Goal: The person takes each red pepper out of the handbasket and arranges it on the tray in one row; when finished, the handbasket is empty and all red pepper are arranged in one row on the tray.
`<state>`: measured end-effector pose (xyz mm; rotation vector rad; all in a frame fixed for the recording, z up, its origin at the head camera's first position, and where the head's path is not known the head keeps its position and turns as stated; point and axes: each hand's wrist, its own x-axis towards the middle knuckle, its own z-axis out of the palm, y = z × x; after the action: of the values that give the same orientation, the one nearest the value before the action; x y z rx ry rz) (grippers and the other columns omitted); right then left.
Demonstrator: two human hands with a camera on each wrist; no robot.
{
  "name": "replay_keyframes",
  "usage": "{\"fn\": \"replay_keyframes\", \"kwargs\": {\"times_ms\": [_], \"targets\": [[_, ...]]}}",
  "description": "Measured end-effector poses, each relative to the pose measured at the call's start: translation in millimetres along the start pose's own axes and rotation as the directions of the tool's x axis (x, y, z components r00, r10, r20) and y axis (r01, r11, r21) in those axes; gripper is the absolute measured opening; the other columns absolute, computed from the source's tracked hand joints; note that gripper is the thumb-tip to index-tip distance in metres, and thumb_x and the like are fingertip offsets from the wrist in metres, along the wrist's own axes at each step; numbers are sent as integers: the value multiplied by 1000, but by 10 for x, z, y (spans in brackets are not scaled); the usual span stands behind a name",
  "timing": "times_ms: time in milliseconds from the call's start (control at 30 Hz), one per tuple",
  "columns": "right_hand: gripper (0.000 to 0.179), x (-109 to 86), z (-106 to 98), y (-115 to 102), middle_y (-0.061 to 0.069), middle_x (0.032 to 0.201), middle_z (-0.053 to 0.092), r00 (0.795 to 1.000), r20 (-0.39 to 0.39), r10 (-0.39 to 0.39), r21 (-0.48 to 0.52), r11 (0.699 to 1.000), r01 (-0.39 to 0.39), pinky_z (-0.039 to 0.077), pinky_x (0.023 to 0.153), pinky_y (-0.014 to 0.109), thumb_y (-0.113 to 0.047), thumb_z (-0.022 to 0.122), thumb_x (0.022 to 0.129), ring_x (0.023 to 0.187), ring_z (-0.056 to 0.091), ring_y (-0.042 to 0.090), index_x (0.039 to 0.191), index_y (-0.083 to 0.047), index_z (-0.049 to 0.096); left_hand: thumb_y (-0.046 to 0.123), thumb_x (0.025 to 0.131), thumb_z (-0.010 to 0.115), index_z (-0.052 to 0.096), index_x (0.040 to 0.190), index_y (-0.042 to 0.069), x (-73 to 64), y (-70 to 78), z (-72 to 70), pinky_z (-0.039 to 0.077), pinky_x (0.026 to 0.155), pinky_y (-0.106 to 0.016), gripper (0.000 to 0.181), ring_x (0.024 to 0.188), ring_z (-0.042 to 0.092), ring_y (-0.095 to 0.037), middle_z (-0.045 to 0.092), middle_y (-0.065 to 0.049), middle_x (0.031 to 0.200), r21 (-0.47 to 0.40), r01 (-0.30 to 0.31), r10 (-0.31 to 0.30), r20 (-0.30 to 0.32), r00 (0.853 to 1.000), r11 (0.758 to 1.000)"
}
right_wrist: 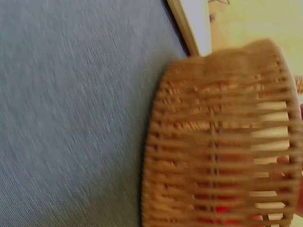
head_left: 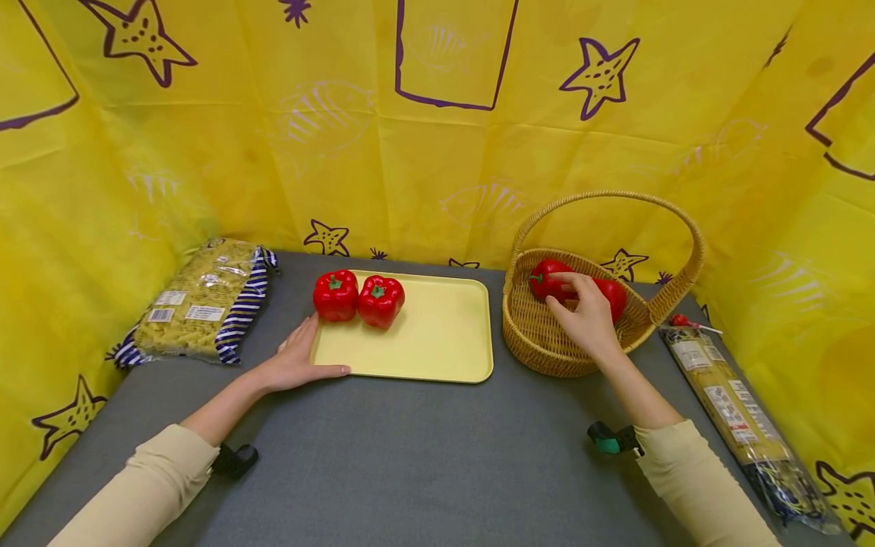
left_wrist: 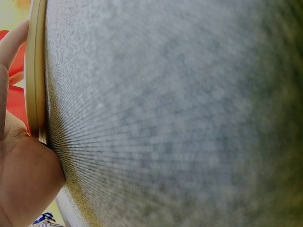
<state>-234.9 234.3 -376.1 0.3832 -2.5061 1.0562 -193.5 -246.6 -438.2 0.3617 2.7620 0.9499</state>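
My left hand (head_left: 297, 363) touches the near left corner of a pale yellow tray (head_left: 437, 327), thumb along its front edge and fingers spread by its left side. Two red bell peppers, one (head_left: 336, 296) beside the other (head_left: 380, 302), stand on the tray's left part. Inside a wicker basket (head_left: 547, 357) lie a red bell pepper (head_left: 544, 282) and another red one (head_left: 613, 298), partly hidden by my right hand (head_left: 588, 308). That hand reaches in, its thumb and fingers apart at the left pepper. In the right wrist view, basket wall (right_wrist: 213, 142) hides most of the hand.
A striped bag of pasta (head_left: 194, 300) lies at the back left. Right of the basket are a long pack of noodles (head_left: 731, 410) and a red lollipop (head_left: 681, 320). The basket's tall handle (head_left: 615, 194) arches over it. Yellow patterned cloth (head_left: 437, 152) encloses the table.
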Motion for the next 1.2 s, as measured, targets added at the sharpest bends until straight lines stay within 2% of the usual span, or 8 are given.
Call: {"fn": "replay_keyframes", "kwargs": {"times_ms": [200, 367, 500, 600, 833, 1033, 1200], "targets": [[38, 88, -190, 75, 27, 125, 52, 1000, -15, -3, -196, 981, 0, 41, 87, 60, -12, 65, 89, 111, 50, 44, 124, 2, 59, 53, 82, 71, -6, 154, -1, 3, 1, 0, 2, 107, -70, 118, 143, 0, -49, -1, -27, 159, -7, 0, 0, 1, 1000, 1000], [47, 161, -393, 124, 31, 129, 46, 996, 16, 87, -323, 943, -77, 38, 92, 66, -16, 65, 89, 118, 43, 51, 129, 5, 54, 53, 82, 71, -7, 154, 0, -2, 13, -1, 3, 106, -71, 118, 143, 0, -50, -1, -27, 159, -12, -2, 2, 1, 1000, 1000], [58, 192, -484, 200, 33, 135, 40, 982, 63, 180, -389, 910, -142, 37, 90, 70, -25, 65, 90, 123, 37, 53, 135, 6, 47, 53, 83, 71, -7, 154, 1, 3, 4, -5, 3, 107, -70, 118, 143, 1, -49, -1, -26, 159, -8, -8, 8, -6, 1000, 1000], [64, 209, -511, 266, 33, 136, 38, 970, 85, 230, -421, 890, -174, 37, 88, 72, -30, 64, 91, 124, 35, 54, 137, 7, 42, 52, 83, 71, -7, 154, 1, 7, -6, -6, 3, 107, -70, 118, 143, 0, -49, -1, -26, 160, -5, -12, 12, -10, 1000, 1000], [72, 240, -516, 371, 36, 130, 36, 941, 150, 305, -437, 874, -213, 36, 84, 74, -36, 62, 92, 124, 31, 56, 140, 11, 34, 52, 82, 72, -6, 154, 1, 1, -7, -5, 3, 107, -70, 118, 143, 0, -49, -1, -26, 160, -5, -9, 9, -13, 1000, 1000], [81, 255, -526, 431, 41, 129, 33, 912, 206, 354, -479, 849, -221, 38, 83, 73, -43, 58, 93, 122, 29, 59, 137, 20, 31, 53, 82, 71, -5, 154, -1, -1, -16, 2, 2, 107, -70, 118, 143, 0, -49, -1, -27, 159, -3, 4, -4, -3, 1000, 1000], [84, 256, -529, 465, 41, 131, 31, 906, 215, 365, -490, 843, -223, 38, 82, 73, -46, 58, 93, 123, 26, 58, 137, 20, 31, 54, 82, 71, -5, 154, 0, 5, -22, 12, 2, 107, -70, 119, 143, 1, -49, 0, -26, 159, 0, 9, -9, -5, 1000, 1000]]}}
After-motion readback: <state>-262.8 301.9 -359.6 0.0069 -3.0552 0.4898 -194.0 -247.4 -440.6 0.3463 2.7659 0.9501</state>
